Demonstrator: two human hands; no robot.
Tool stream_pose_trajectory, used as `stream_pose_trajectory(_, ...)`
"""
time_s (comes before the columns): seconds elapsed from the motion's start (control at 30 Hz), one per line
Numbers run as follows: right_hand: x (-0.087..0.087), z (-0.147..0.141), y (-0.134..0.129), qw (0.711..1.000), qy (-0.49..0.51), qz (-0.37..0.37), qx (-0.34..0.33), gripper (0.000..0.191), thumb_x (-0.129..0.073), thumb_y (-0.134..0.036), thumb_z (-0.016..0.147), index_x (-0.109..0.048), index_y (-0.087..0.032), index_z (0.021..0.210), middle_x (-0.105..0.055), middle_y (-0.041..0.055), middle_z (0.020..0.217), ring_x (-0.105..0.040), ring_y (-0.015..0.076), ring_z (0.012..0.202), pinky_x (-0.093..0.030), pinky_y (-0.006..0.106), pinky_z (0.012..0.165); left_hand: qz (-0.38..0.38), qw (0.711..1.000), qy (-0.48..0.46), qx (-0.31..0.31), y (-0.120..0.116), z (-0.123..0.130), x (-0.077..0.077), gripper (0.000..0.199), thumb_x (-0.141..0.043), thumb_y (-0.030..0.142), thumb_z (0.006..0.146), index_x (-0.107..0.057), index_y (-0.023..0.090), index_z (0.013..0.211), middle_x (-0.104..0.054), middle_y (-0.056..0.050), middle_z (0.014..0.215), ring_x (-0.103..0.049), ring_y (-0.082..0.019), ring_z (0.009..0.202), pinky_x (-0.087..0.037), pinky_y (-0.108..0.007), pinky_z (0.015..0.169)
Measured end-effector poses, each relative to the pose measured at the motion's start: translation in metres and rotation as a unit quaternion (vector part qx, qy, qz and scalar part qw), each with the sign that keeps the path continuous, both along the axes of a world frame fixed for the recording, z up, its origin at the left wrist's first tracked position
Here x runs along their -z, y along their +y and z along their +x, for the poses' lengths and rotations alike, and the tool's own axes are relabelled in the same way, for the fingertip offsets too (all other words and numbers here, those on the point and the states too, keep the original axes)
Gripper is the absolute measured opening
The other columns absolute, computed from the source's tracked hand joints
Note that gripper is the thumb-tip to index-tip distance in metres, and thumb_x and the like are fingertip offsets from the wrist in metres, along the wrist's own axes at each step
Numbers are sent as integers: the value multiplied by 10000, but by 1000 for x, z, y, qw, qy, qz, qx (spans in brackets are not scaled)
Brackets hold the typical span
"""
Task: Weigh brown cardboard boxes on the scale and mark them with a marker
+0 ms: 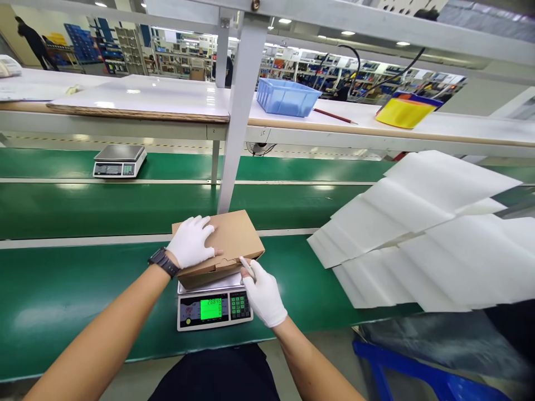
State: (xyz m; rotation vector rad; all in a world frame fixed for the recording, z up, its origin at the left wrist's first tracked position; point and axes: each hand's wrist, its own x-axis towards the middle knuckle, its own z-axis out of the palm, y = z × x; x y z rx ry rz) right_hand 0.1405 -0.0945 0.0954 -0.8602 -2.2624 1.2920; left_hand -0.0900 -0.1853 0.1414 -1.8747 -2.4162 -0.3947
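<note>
Conveyor belting (104, 289), green and glossy, runs across the whole view in two lanes, with a white workbench (137, 97) raised behind it on a pale steel post (234, 145). Sheets of white foam (422, 245) fan out over the belt's right side, overlapping one another, well apart from the hands. On the bench stand a blue plastic bin (286, 97) and, further right, a yellow tray (403, 113), with a pencil (334, 116) lying between them. A brown cardboard box (232, 236), flat and closed, lies tilted on the platform of a digital scale (214, 306) at the belt's near edge; the green display is lit, its digits too small to read surely. The left hand (191, 241), in a white glove with a black watch (163, 262) at the wrist, lies spread and flat on the box's lid. The right hand (262, 292), also gloved, pinches the box's near right edge between thumb and fingers. A second scale (120, 161) sits idle on the far lane, well to the left.
</note>
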Motion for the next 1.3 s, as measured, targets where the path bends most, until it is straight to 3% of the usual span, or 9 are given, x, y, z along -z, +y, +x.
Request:
stream_pose_trajectory(0.1, -7, -12, 1, 999, -43, 21, 6, 206, -502, -409, 894, -626, -246, 881, -637, -4, 704, -566, 184, 626, -425, 287, 603, -45, 999, 13, 4, 11, -6, 10, 785, -546, 714, 779, -590, 161, 1336, -428, -189, 1482, -396, -415, 1340, -296, -540, 1129)
stream_pose_trajectory(0.17, -7, -17, 2, 999, -33, -22, 5, 229, -513, -440, 881, -611, -244, 819, -591, -14, 608, -542, 177, 562, -421, 276, 553, -49, 999, 24, 0, 13, -7, 13, 807, -528, 737, 775, -580, 171, 1349, -405, -196, 1496, -385, -420, 1344, -280, -540, 1132)
stream_pose_trajectory(0.33, -2, -27, -2, 989, 30, -134, 44, 290, -543, -506, 827, -603, -223, 801, -546, -11, 517, -528, 187, 487, -445, 291, 483, -58, 998, 24, -12, 12, -4, 11, 802, -516, 749, 773, -577, 191, 1346, -384, -191, 1509, -374, -409, 1354, -278, -537, 1129)
stream_pose_trajectory(0.63, -5, -26, 3, 989, 25, -140, 35, 288, -548, -504, 791, -587, -220, 764, -553, -12, 515, -535, 184, 487, -451, 296, 494, -95, 995, -30, -23, 14, -1, 1, 948, -582, 800, 673, -549, 169, 1379, -311, -225, 1543, -302, -441, 1400, -217, -555, 1161)
stream_pose_trajectory(0.83, -13, -26, 8, 996, -35, -83, 20, 268, -566, -456, 801, -579, -232, 654, -540, -17, 504, -515, 173, 491, -413, 281, 484, -94, 995, -25, -12, 12, -3, 3, 955, -551, 807, 692, -526, 165, 1399, -293, -222, 1553, -268, -441, 1419, -190, -557, 1173)
stream_pose_trajectory(0.97, -7, -28, 7, 988, 0, -148, 34, 261, -598, -464, 769, -559, -227, 664, -507, -25, 490, -465, 158, 449, -382, 278, 446, -93, 995, -39, -16, 12, -3, 3, 961, -565, 808, 681, -536, 159, 1390, -287, -224, 1556, -266, -436, 1422, -184, -556, 1179)
stream_pose_trajectory(1.13, 2, -22, 13, 981, 39, -192, 2, 289, -668, -475, 726, -578, -208, 663, -493, -37, 500, -427, 130, 468, -364, 261, 475, -105, 994, -33, -17, 12, -3, 2, 974, -501, 831, 707, -509, 163, 1415, -277, -224, 1560, -254, -426, 1429, -161, -534, 1194)
stream_pose_trajectory(1.3, 0, -25, 16, 973, 32, -228, 11, 271, -707, -436, 685, -601, -188, 662, -472, -44, 481, -381, 111, 456, -317, 252, 465, -116, 993, -27, -14, 12, -4, 0, 987, -453, 852, 719, -502, 156, 1418, -268, -227, 1562, -246, -423, 1432, -155, -524, 1201)
